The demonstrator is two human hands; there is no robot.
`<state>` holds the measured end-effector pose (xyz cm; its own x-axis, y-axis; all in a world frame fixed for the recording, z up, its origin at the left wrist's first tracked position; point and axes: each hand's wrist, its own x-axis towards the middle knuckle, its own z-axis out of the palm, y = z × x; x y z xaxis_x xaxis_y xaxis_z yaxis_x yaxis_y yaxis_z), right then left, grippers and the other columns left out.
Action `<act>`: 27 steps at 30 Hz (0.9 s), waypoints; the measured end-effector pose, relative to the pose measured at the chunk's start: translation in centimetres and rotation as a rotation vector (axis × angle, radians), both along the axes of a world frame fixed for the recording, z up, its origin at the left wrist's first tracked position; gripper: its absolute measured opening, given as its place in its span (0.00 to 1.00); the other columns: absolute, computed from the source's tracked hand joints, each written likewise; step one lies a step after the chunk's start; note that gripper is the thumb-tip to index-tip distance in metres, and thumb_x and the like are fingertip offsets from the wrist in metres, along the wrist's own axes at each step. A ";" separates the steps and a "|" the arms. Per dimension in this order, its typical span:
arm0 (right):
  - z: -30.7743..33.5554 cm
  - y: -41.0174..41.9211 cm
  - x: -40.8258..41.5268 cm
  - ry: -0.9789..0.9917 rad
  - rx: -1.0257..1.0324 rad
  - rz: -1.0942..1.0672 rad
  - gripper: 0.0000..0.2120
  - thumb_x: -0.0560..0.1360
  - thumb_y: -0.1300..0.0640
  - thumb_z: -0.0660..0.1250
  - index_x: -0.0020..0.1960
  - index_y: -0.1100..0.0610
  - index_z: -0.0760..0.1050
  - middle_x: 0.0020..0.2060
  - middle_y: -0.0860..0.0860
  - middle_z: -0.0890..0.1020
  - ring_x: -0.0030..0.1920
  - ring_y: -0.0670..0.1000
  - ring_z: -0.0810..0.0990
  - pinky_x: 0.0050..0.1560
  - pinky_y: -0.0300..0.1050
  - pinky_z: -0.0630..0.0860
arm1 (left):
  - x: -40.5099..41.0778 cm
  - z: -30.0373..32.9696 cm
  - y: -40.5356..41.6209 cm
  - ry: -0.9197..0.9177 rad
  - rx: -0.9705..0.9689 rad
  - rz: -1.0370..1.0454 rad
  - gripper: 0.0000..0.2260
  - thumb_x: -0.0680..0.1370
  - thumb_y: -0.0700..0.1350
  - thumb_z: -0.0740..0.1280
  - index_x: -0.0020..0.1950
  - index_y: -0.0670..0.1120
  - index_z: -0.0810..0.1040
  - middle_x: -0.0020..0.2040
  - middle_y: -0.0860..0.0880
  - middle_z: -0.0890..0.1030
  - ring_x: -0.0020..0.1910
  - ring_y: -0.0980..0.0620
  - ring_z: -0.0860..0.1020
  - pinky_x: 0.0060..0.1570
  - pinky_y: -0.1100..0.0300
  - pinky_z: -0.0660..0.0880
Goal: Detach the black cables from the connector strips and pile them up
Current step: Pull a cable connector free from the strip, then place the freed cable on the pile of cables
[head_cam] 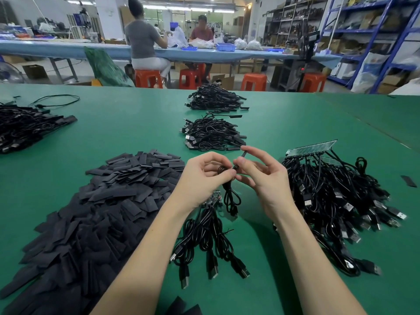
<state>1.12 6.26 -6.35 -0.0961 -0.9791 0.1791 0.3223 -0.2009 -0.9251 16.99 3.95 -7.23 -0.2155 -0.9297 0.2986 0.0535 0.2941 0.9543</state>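
sleeves [95,212] left, cables [336,196] right of hands [234,176]

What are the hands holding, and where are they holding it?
Both hands pinch one black cable near its top end: the left hand on the wire, the right hand on its small black tip. The rest dangles below.

Workshop hall: green-topped table [295,114]; long blue workbench [68,50]; orange stools [253,81]; blue shelving [372,42] right; ceiling strip lights [188,6].
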 end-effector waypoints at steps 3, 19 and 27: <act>-0.1 0.0 0.1 -0.002 0.006 -0.011 0.11 0.74 0.64 0.75 0.51 0.50 0.87 0.44 0.61 0.87 0.43 0.53 0.85 0.45 0.41 0.82 | -0.3 -0.1 0.0 0.013 0.016 0.026 0.07 0.73 0.33 0.76 0.46 0.43 0.82 0.39 0.52 0.85 0.41 0.54 0.84 0.46 0.64 0.79; 0.1 -1.1 -0.3 -0.302 0.053 -0.264 0.12 0.75 0.65 0.74 0.56 0.56 0.81 0.38 0.55 0.86 0.37 0.49 0.84 0.39 0.37 0.80 | -1.2 0.0 0.1 -0.161 0.120 0.137 0.15 0.72 0.41 0.78 0.52 0.51 0.75 0.47 0.51 0.83 0.37 0.61 0.82 0.39 0.67 0.78; -0.9 -1.7 -0.2 -0.182 0.304 -0.198 0.19 0.79 0.58 0.71 0.66 0.58 0.71 0.50 0.59 0.86 0.38 0.53 0.85 0.40 0.42 0.84 | -1.0 2.3 -6.8 -0.631 -0.355 0.468 0.07 0.74 0.41 0.73 0.45 0.50 0.77 0.43 0.55 0.82 0.46 0.54 0.79 0.47 0.61 0.74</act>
